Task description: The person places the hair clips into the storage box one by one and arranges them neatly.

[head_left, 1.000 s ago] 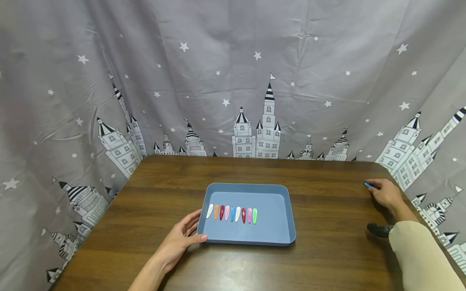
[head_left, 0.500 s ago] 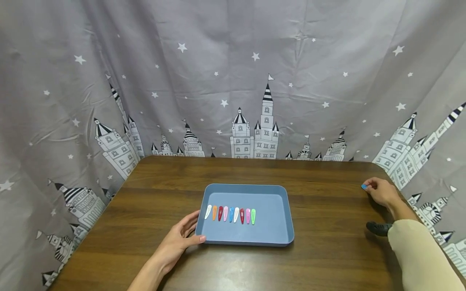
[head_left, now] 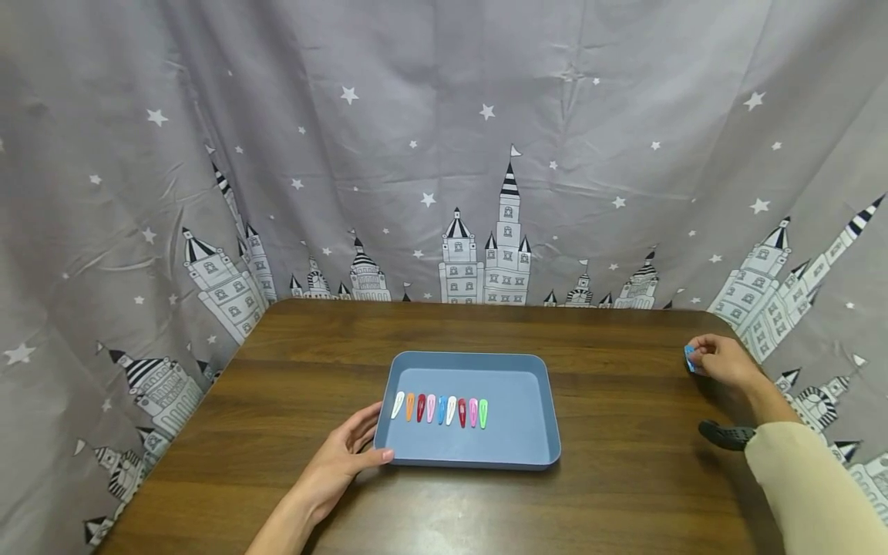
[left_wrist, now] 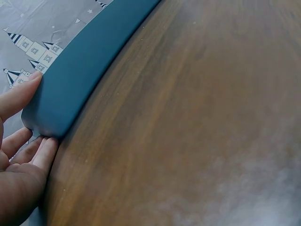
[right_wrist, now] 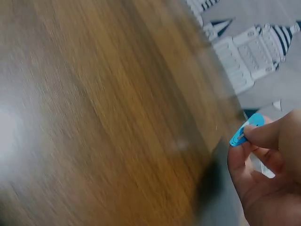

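In the head view a shallow blue-grey tray (head_left: 522, 420) lies on the wooden table. Several snap hair clips (head_left: 441, 410) in white, orange, red, pink, blue and green form a side-by-side row across its left half. My left hand (head_left: 338, 464) grips the tray's near left corner; the left wrist view has the thumb (left_wrist: 29, 87) against the wall and fingertips at the corner. Over by the table's right edge, my right hand (head_left: 724, 362) pinches a blue hair clip (right_wrist: 249, 128) between thumb and fingers, apart from the tray.
The brown table (head_left: 610, 493) has its right edge close to the right forearm. A grey curtain (head_left: 388, 154) printed with castles and stars hangs behind and at both sides. A black strap piece (head_left: 724, 435) sticks out at the right cuff.
The right hand has shifted slightly left, and the blue hair clip in its fingers has turned so that its flat side shows more. The left hand and tray stay in place.
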Tool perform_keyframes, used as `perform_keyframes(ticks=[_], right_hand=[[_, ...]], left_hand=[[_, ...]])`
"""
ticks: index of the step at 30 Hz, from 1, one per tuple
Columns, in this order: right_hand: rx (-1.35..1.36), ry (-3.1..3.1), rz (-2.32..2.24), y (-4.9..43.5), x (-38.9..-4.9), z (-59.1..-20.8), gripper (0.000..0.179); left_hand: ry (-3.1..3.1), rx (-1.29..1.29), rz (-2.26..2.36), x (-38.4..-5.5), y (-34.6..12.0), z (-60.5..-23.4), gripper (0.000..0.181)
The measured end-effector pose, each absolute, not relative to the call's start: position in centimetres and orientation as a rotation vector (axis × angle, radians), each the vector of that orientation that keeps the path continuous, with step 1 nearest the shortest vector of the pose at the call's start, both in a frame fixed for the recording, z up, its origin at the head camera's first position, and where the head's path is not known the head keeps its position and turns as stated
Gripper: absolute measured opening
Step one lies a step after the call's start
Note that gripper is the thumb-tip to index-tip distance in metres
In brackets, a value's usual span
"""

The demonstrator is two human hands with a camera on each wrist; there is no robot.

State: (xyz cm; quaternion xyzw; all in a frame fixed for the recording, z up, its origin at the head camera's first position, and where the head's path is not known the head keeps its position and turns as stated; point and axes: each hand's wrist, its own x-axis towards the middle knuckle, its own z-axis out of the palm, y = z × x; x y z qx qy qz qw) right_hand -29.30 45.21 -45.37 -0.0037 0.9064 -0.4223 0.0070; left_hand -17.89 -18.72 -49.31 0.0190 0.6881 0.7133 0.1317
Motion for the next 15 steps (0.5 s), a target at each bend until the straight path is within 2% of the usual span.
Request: perform_keyframes(ticks=[9,15], right_hand=[[0.018,2.404,-1.857,43.1,-29.5,-45.3,0.007],[0.007,2.207,-2.041,41.4,-29.5,-45.5,0.018]], left_hand=[[2.007,0.087,2.058,-18.0,-18.6,-49.2,0.082],[2.004,0.101,2.059,-17.9,-18.7,-49.1,0.082]])
